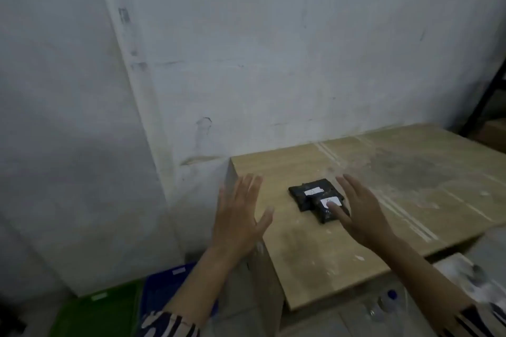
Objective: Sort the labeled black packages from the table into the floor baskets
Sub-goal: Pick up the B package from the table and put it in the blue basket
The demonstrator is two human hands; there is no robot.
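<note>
Two black packages with white labels lie on the wooden table (315, 249), overlapping. The far package (306, 190) sits partly under the near package (324, 212). My right hand (361, 210) hovers flat just right of them, fingers spread, its thumb over the near package's label. My left hand (238, 213) is open above the table's left edge, well left of the packages, holding nothing. On the floor at lower left stand a green basket (101, 312) and a blue basket (164, 287), the blue one partly hidden by my left forearm.
A grey-white wall rises behind the table. A dark metal shelf frame (484, 96) stands at the far right. Clear plastic bottles (383, 306) lie on the floor below the table's front edge.
</note>
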